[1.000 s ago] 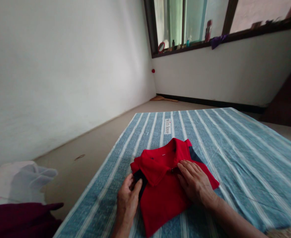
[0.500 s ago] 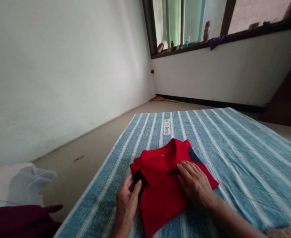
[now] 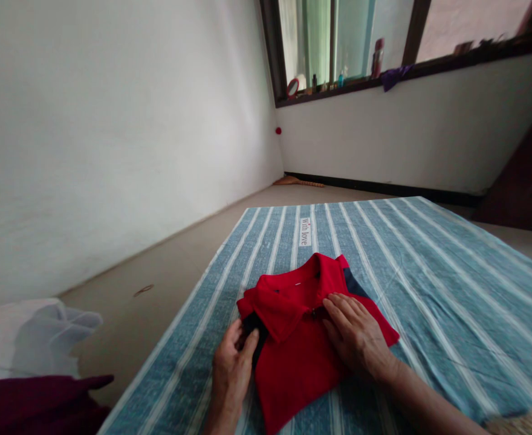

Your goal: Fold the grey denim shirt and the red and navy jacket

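A folded red polo shirt [image 3: 297, 356] with dark navy panels lies on the striped blue cloth, its collar toward the far side. At the shirt's left edge, my left hand [image 3: 235, 356] pinches the navy panel between thumb and fingers. My right hand [image 3: 354, 331] rests flat on the right front of the shirt, just below the collar, with fingers extended and the palm down. The shirt's lower right part is partly hidden under that hand and forearm.
The striped tablecloth [image 3: 429, 290] covers a low table and bears a "With love" label [image 3: 305, 232]. White fabric [image 3: 43, 332] and dark maroon cloth [image 3: 34, 402] sit at the lower left. A broom [image 3: 297, 180] lies in the corner; bottles and a mirror [image 3: 292, 88] line the windowsill.
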### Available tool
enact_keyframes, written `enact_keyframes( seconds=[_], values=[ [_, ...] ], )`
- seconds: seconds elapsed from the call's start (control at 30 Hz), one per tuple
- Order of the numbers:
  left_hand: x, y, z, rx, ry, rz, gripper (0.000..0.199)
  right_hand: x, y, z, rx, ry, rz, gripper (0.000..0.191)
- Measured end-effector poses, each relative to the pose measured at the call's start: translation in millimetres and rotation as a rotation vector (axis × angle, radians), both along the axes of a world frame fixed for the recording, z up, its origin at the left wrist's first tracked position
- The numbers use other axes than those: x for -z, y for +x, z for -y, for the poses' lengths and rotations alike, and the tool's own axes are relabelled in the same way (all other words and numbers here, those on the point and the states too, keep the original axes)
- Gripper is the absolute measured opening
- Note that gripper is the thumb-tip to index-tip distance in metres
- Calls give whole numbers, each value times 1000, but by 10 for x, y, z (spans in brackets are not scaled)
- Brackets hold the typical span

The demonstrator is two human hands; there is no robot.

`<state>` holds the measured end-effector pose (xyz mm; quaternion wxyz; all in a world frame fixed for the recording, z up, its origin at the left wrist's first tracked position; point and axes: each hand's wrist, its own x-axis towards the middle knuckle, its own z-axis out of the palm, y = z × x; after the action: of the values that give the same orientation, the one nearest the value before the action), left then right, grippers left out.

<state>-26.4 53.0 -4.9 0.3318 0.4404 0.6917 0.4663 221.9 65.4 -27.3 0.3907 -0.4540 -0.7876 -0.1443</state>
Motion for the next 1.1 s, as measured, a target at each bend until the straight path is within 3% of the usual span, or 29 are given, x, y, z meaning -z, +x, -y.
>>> enact_keyframes(
  seconds=[0.53,1.1],
  values=[
    [-21,9,27,-24,-23,-28,62,9,0,7,-5,-22,-25,29],
    [-44,24,25,-12,9,-6,55,0,4,2,-9,-25,-4,29]
  ],
)
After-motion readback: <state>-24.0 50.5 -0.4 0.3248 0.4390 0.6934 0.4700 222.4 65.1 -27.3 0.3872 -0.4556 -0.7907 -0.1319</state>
